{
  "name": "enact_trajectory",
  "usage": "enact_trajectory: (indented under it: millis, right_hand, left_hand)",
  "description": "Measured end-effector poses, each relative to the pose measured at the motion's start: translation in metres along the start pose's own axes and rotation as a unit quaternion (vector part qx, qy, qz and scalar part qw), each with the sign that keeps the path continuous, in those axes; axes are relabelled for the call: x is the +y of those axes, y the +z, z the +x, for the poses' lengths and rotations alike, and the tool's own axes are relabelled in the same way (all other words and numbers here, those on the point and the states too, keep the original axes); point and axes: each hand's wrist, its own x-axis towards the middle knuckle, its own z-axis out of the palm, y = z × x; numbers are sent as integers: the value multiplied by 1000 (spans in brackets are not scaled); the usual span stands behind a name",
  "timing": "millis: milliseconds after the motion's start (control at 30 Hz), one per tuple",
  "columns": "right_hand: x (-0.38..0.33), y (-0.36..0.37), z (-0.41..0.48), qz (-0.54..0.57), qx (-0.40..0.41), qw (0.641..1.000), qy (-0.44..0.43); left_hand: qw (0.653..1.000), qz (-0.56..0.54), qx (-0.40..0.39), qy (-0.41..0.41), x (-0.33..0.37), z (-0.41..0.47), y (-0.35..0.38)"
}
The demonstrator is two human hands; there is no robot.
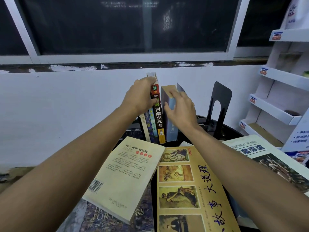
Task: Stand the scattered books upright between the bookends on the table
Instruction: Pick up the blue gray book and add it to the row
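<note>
Several books stand upright at the back of the dark round table point(234, 133). My left hand point(142, 96) grips the top of the row from the left, thumb on the red-and-black spined book point(158, 118). My right hand point(181, 108) holds a thick blue-grey book point(170, 133) upright against that row. A black metal bookend point(219, 104) stands apart to the right. The left bookend is hidden. Lying flat in front are a cream paperback point(123, 178), a yellow illustrated book point(187, 190), a dark floral book point(107, 218) and a large white book point(267, 156).
A white wall and dark window run behind the table. A white cardboard display shelf point(282, 101) stands at the right, close to the table's edge. There is a gap between the blue-grey book and the black bookend.
</note>
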Motion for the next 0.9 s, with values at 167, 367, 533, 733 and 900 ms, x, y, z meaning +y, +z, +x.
enact_trajectory:
  millis: [167,367,533,733,900]
  right_hand:
    - [4,2,-3,28,-7,999,-18]
    - [10,-6,-5,104,-84,991,-2]
    - [23,-21,-6,143,-187,972,-19]
    - [30,-20,-11,160,-206,965,-36]
    - [30,-16,-8,180,-211,960,-37]
  left_hand:
    - [1000,-3,7,6,-1,-1,2]
    - [1000,1,6,3,2,-1,1]
    - [1000,-3,-2,0,4,-1,-1]
    - [1000,-4,-2,1,7,-3,-2]
    - [1000,-7,-5,-2,6,-4,-3]
